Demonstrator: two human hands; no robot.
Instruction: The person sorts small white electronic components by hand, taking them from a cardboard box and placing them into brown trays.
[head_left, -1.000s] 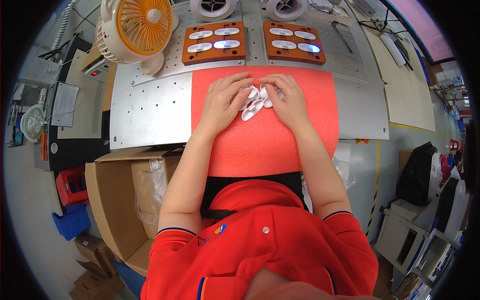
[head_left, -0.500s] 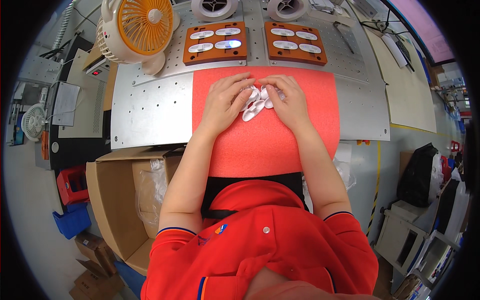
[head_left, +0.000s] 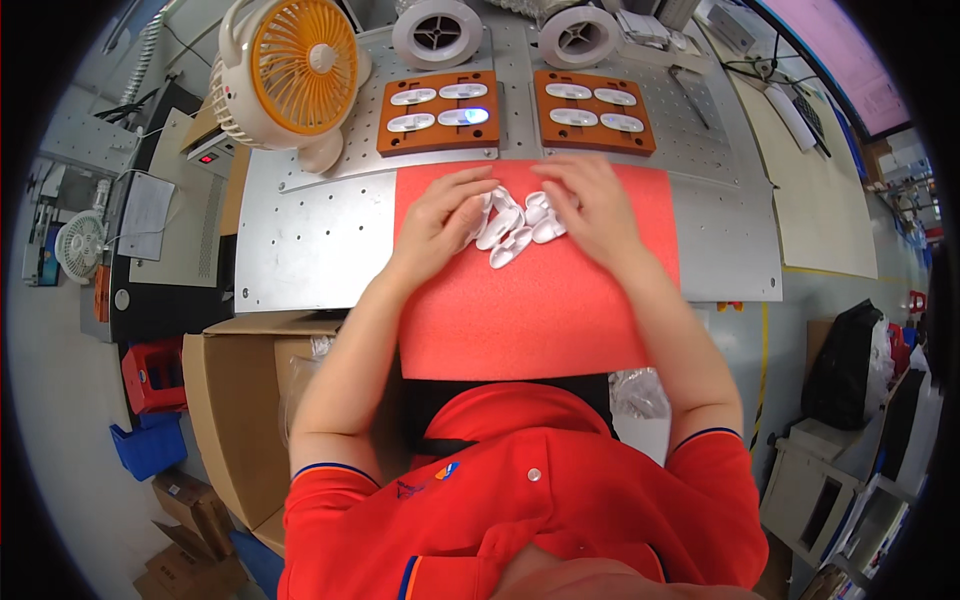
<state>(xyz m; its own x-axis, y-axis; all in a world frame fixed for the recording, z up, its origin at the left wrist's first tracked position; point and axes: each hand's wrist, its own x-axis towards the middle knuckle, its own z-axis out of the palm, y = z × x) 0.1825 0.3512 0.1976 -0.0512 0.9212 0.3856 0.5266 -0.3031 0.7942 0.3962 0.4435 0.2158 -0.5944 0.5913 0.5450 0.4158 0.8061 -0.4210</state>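
Note:
A loose cluster of small white oval plastic shells [head_left: 511, 247] lies on the red foam mat [head_left: 520, 330]. My left hand [head_left: 441, 222] rests at the cluster's left side, its fingers curved loosely and its thumb apart, near the shells at that edge. On the other side, my right hand [head_left: 597, 207] is open, fingers extended and slightly blurred, partly covering the rightmost shells. Several shells show their hollow inner side. Beyond the mat stand two orange-brown fixtures, the left one [head_left: 437, 104] and the right one [head_left: 597, 97], each bearing several white oval pieces; one on the left fixture glows blue.
An orange and cream fan [head_left: 300, 75] stands at the table's far left. Two white spools, one on the left [head_left: 436, 34] and one on the right [head_left: 579, 37], sit behind the fixtures. An open cardboard box [head_left: 230, 420] is below the perforated metal table [head_left: 320, 235] at the left.
My hands have moved apart, the right one further to the right, uncovering more of the shells between them. The whole view has shifted slightly, so the table appears lower.

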